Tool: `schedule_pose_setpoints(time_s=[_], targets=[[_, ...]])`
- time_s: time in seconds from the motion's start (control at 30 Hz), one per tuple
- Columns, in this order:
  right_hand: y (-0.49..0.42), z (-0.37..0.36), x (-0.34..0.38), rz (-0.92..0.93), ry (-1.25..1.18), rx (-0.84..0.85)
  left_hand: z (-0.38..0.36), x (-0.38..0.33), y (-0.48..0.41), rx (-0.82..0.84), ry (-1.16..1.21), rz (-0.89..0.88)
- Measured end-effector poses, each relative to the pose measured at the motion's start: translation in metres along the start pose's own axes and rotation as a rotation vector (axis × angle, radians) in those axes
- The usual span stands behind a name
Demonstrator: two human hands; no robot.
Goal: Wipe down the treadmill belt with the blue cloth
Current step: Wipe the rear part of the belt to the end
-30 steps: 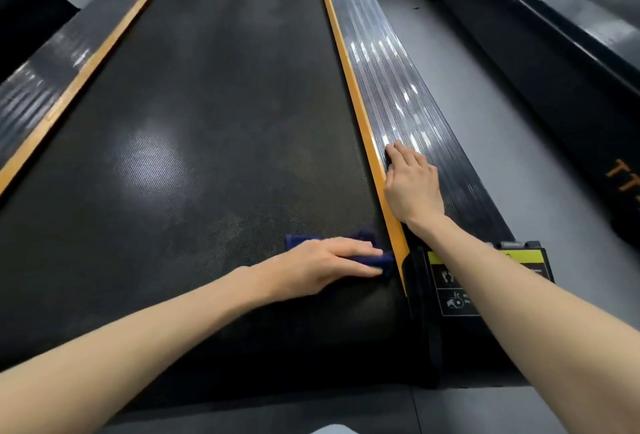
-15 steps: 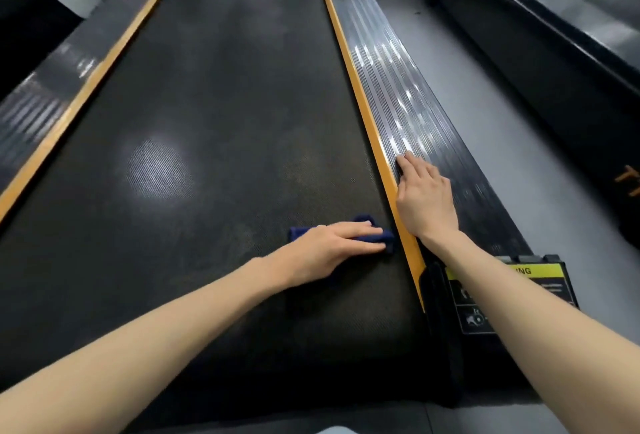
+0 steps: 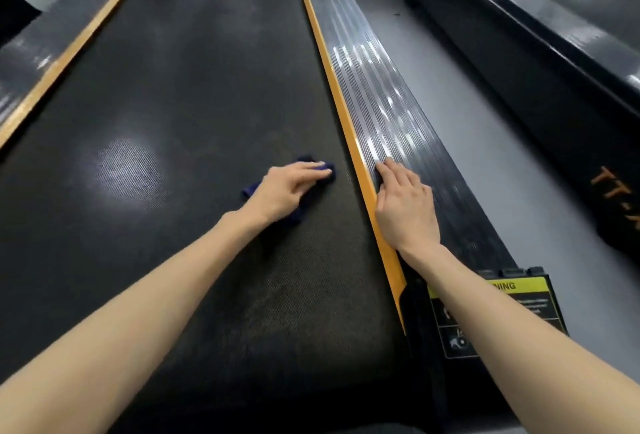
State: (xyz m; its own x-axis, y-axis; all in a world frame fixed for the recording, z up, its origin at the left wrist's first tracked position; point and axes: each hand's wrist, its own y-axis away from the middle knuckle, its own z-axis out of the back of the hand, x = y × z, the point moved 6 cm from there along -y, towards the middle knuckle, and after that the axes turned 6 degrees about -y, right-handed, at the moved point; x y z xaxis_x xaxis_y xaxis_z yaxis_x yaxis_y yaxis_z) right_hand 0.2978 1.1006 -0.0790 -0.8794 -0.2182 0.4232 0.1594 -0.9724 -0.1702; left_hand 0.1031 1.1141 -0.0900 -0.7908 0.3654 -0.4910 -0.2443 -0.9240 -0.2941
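The black textured treadmill belt [image 3: 194,94] runs away from me between two orange strips. My left hand [image 3: 284,189] lies flat on a dark blue cloth [image 3: 251,190], pressing it onto the belt near the right orange strip [image 3: 349,135]; cloth corners stick out at the fingertips and beside the wrist. My right hand [image 3: 403,206] rests palm down, fingers together, on the ribbed black side rail [image 3: 388,101], holding nothing.
A yellow and black warning label [image 3: 519,286] sits on the rail's near end cap. Grey floor [image 3: 485,128] separates this machine from a second black treadmill [image 3: 540,52] on the right. The left side rail [image 3: 41,52] has its own orange strip.
My left hand has slid the cloth forward up the belt and a little away from the orange strip. My right hand has shifted slightly forward along the rail.
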Motion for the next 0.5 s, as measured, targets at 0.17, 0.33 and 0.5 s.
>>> schedule_pose_setpoints(time_s=[0.17, 0.33, 0.5], targets=[[0.001, 0.0, 0.0, 0.016, -0.007, 0.001, 0.014, 0.045, -0.022, 0.014, -0.223, -0.076], [-0.004, 0.001, -0.001, 0.009, -0.02, -0.036, 0.07, 0.174, -0.048, -0.206, -0.345, 0.533], [-0.002, 0.0, -0.002, -0.006, -0.005, -0.034, 0.016, 0.065, -0.069, -0.142, -0.096, 0.25]])
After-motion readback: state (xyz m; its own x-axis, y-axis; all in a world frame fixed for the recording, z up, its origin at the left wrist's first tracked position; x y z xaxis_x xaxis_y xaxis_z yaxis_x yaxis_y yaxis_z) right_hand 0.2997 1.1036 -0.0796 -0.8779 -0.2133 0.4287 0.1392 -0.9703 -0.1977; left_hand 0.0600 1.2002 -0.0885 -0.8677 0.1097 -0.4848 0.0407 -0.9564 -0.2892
